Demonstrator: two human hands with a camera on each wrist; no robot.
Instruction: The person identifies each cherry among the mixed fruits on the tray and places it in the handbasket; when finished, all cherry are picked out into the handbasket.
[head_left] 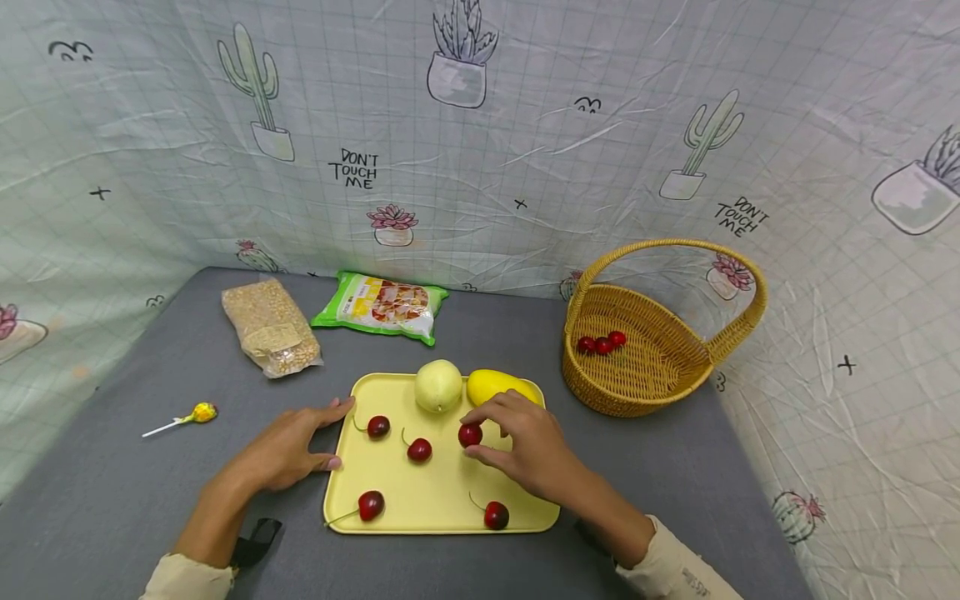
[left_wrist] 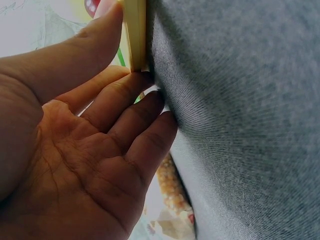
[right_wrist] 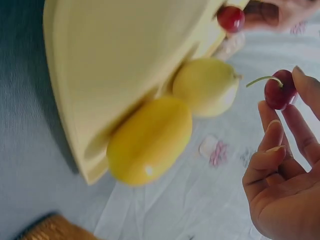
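My right hand [head_left: 528, 442] pinches a dark red cherry [head_left: 470, 434] between thumb and fingertips over the yellow tray [head_left: 427, 521]. The cherry's thin green stem [right_wrist: 262, 79] shows in the right wrist view. At the tray's left edge, my left hand [head_left: 288, 450] rests with thumb and fingertips against the rim, its fingers fairly straight. Several more cherries lie on the tray, among them one cherry [head_left: 418, 451] near the middle and another cherry [head_left: 496, 515] at the front right. A pale green round fruit [head_left: 438, 386] and a yellow mango-like fruit [head_left: 491, 385] sit along the back edge.
A wicker basket [head_left: 637, 400] with a tall handle stands right of the tray, with 3 red cherries [head_left: 603, 345] inside. Behind the tray lie a green-edged food packet [head_left: 386, 307] and a clear bag of kernels [head_left: 272, 327]. A yellow-wrapped lollipop [head_left: 202, 412] is at left.
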